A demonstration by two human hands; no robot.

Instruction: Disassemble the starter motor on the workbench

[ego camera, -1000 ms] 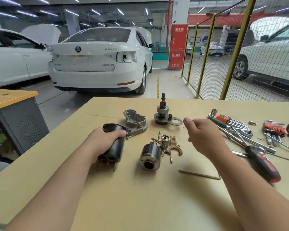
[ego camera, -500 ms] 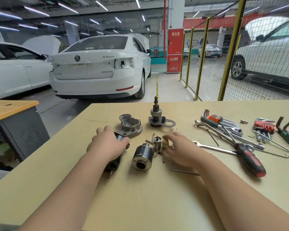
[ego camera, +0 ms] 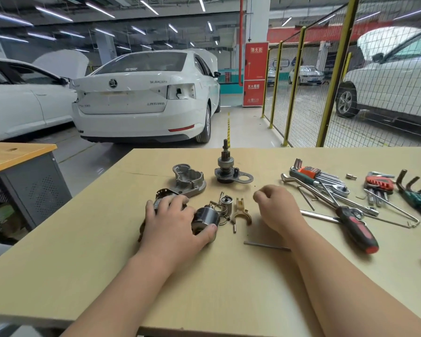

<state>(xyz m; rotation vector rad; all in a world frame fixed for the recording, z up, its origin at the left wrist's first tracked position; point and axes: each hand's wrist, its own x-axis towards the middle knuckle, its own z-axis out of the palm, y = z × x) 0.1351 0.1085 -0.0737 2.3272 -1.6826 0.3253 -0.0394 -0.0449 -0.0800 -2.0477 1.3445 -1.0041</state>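
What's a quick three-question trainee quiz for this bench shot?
1. True or false: the red-handled screwdriver lies to the right of the right hand.
2. How does the pinion shaft assembly sit on the workbench? A) upright B) on its side C) held in a hand
3. Which hand holds the black motor housing?
Key: 1 true; 2 A; 3 left hand.
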